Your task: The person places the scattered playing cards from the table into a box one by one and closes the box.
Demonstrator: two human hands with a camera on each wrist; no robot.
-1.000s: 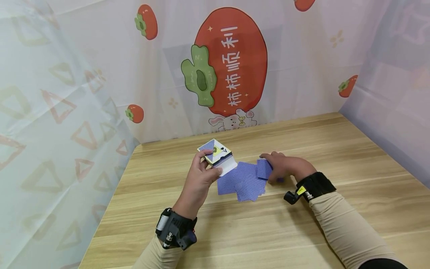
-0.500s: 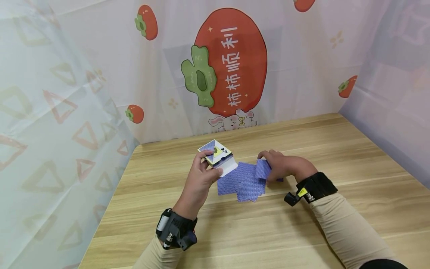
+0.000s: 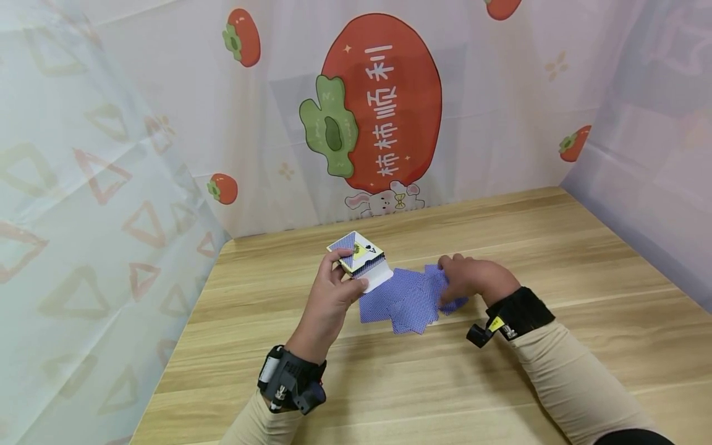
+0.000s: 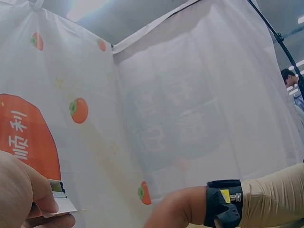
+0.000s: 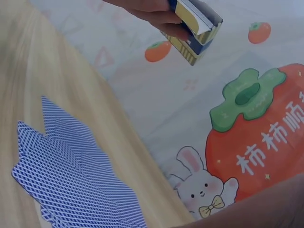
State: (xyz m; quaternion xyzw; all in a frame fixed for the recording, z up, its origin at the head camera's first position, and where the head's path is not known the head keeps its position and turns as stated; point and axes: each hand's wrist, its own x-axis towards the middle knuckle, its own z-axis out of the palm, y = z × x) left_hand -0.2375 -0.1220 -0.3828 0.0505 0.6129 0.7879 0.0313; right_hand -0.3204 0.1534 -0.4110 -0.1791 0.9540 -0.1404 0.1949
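Observation:
My left hand (image 3: 336, 281) holds an open playing-card box (image 3: 361, 252) above the table, an ace of spades printed on its face and the white flap (image 3: 379, 275) hanging toward me. In the right wrist view the same box (image 5: 192, 35) shows its open end. Blue-backed playing cards (image 3: 408, 300) lie face down in a loose, overlapping spread on the table. My right hand (image 3: 473, 278) reaches over the right end of the spread, thumb and fingers apart on either side of the cards there. Its palm hides part of those cards. The right wrist view shows the cards (image 5: 76, 171) fanned unevenly.
A wood-grain table (image 3: 367, 383) lies under everything. Printed curtains (image 3: 484, 123) stand along its back and both sides. Black camera straps (image 3: 292, 377) sit on both wrists. Beyond the curtain, a person (image 4: 290, 78) is partly visible in the left wrist view.
The card my right hand held raised and bent half a second ago now lies flatter on the spread. That hand has shifted slightly right. The left hand and box stay still.

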